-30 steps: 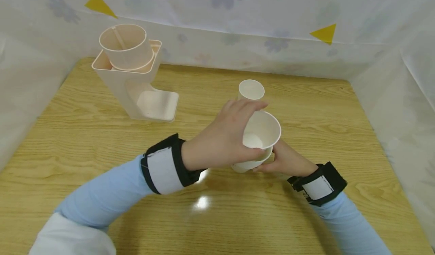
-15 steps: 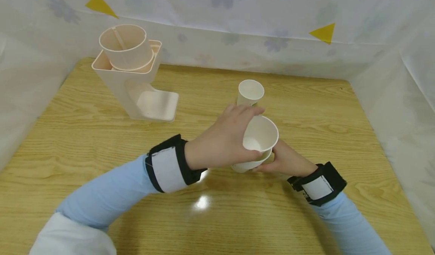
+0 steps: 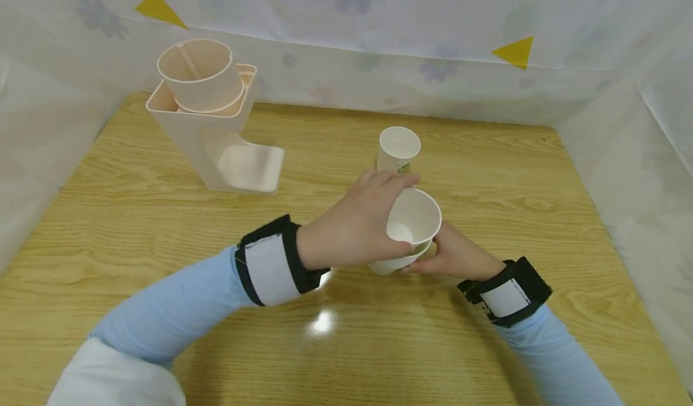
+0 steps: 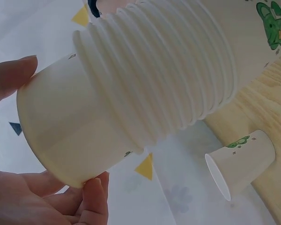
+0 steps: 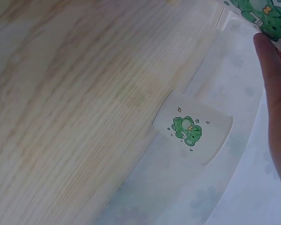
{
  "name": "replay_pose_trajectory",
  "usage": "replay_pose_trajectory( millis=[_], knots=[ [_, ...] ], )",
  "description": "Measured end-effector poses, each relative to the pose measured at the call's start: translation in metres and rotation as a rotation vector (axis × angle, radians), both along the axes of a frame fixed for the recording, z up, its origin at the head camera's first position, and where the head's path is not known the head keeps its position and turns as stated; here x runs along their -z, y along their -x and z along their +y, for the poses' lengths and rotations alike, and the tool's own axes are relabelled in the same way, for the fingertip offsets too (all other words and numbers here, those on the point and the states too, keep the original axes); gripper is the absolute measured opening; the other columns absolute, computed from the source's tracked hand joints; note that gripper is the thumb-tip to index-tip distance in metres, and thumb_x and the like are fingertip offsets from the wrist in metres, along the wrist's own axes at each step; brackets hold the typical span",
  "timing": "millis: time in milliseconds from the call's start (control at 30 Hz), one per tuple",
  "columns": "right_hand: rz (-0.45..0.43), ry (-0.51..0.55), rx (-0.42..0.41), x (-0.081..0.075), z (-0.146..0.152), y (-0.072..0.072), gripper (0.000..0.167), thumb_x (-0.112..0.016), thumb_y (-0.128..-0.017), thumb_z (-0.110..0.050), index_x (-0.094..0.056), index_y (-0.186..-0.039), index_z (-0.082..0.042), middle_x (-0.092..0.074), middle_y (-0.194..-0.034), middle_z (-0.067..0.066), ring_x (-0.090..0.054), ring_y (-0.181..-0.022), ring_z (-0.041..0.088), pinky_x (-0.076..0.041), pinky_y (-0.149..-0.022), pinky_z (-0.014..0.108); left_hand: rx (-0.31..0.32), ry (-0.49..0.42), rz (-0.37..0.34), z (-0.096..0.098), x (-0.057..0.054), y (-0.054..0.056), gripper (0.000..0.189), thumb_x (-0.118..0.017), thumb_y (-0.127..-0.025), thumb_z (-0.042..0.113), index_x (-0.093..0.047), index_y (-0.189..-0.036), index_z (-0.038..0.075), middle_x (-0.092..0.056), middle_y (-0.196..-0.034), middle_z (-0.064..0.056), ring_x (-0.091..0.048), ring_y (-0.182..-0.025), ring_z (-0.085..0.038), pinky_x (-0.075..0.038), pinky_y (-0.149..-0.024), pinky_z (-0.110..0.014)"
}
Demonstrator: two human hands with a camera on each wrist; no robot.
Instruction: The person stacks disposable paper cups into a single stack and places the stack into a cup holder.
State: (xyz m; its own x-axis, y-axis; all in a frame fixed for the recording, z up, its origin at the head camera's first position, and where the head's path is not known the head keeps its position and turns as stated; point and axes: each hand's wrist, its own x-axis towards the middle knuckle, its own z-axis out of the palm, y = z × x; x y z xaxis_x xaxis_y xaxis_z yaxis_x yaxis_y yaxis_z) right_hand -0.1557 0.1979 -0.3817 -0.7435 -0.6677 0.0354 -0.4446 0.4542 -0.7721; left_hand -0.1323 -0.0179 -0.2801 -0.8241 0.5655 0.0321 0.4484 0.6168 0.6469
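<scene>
In the head view my left hand (image 3: 360,222) holds a white paper cup (image 3: 419,210) by its sides near the open rim, thumb on the near side and fingers on the far side. Below it my right hand (image 3: 462,255) grips a stack of white paper cups (image 3: 392,266). Several stacked rims (image 4: 164,75) show in the left wrist view, the held cup partly sunk into them. Another paper cup (image 3: 394,158) stands upright behind the hands; the right wrist view shows a green bear printed on this single cup (image 5: 196,129). The left palm hides part of the stack.
A pale pink plastic stand (image 3: 251,168) with a round container (image 3: 208,93) on top occupies the back left of the wooden table (image 3: 346,358). Behind it hangs a flowered white sheet (image 3: 325,72) with two yellow triangles (image 3: 514,52).
My left hand and its cup have come down slightly towards the stack, so the two rims are closer together. More of the cup behind shows. The right hand stays put.
</scene>
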Motion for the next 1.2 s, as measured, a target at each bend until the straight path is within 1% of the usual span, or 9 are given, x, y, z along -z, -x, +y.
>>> replay_pose_trajectory(
  millis=[100,300,533,833,1200],
  knots=[
    [0.003,0.0,-0.002,0.0,0.0,0.0,0.082,-0.083,-0.068,-0.016,-0.037,-0.136,-0.006,-0.05,-0.13,0.008,-0.048,-0.116,0.015,-0.042,-0.098,0.036,0.008,0.004,0.01,0.001,0.002,0.0,0.079,-0.079,-0.072,0.025,-0.039,-0.139,0.008,-0.046,-0.135,-0.009,-0.039,-0.12,-0.025,-0.041,-0.098,-0.036],
    [0.009,0.0,-0.011,0.0,0.0,0.0,0.076,-0.083,-0.068,-0.015,-0.043,-0.132,-0.005,-0.056,-0.124,0.007,-0.05,-0.112,0.012,-0.043,-0.096,0.03,0.017,0.013,0.004,0.002,0.005,0.0,0.081,-0.08,-0.072,0.022,-0.039,-0.14,0.006,-0.045,-0.138,-0.011,-0.038,-0.124,-0.027,-0.04,-0.099,-0.038],
    [0.016,-0.022,-0.01,0.001,0.001,0.0,0.068,-0.083,-0.068,-0.016,-0.05,-0.126,-0.005,-0.06,-0.119,0.006,-0.053,-0.109,0.011,-0.046,-0.093,0.03,0.024,0.019,0.005,0.003,0.009,0.0,0.081,-0.08,-0.071,0.021,-0.039,-0.139,0.004,-0.044,-0.14,-0.012,-0.038,-0.124,-0.027,-0.039,-0.1,-0.039],
    [0.016,-0.035,0.0,0.001,0.001,-0.001,0.068,-0.083,-0.067,-0.015,-0.049,-0.125,-0.003,-0.06,-0.119,0.007,-0.053,-0.109,0.013,-0.046,-0.093,0.032,0.028,0.014,0.01,0.004,0.013,0.0,0.081,-0.08,-0.071,0.021,-0.04,-0.139,0.004,-0.045,-0.138,-0.011,-0.037,-0.125,-0.027,-0.036,-0.103,-0.04],
    [0.006,-0.038,0.0,0.0,0.001,-0.001,0.065,-0.083,-0.068,-0.014,-0.051,-0.124,-0.004,-0.061,-0.118,0.007,-0.055,-0.107,0.015,-0.047,-0.092,0.03,0.035,0.043,0.012,0.005,0.017,0.001,0.082,-0.08,-0.071,0.023,-0.039,-0.14,0.005,-0.046,-0.137,-0.011,-0.04,-0.124,-0.027,-0.036,-0.103,-0.042]
  ],
)
